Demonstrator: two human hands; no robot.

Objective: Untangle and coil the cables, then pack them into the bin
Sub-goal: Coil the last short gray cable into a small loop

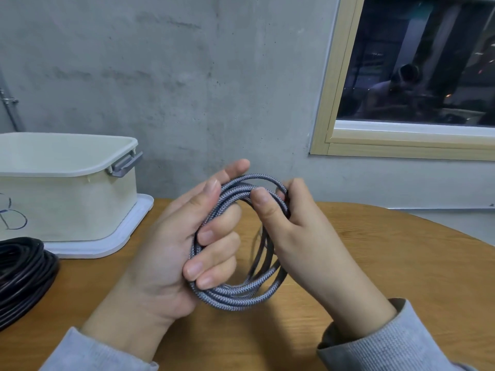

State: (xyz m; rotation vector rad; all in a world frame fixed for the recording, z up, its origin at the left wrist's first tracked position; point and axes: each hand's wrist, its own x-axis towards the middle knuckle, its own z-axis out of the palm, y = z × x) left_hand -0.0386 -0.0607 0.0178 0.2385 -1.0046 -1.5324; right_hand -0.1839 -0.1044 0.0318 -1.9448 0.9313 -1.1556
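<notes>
Between the two hands, above the wooden table, hangs the grey braided cable, wound into a loop standing roughly upright. The left hand curls its fingers round the loop's left side; the right hand pinches the top strands (thumb in front). The bin sits well to the left, nearer the left hand, its inside hidden. A black cable coil is cut off at the frame edge, and the grey cable's plugs are out of sight.

The left edge cuts off the cream bin and the black cable coil, while the left hand hides part of the braided cable, whose ends apparently stay out of sight.
</notes>
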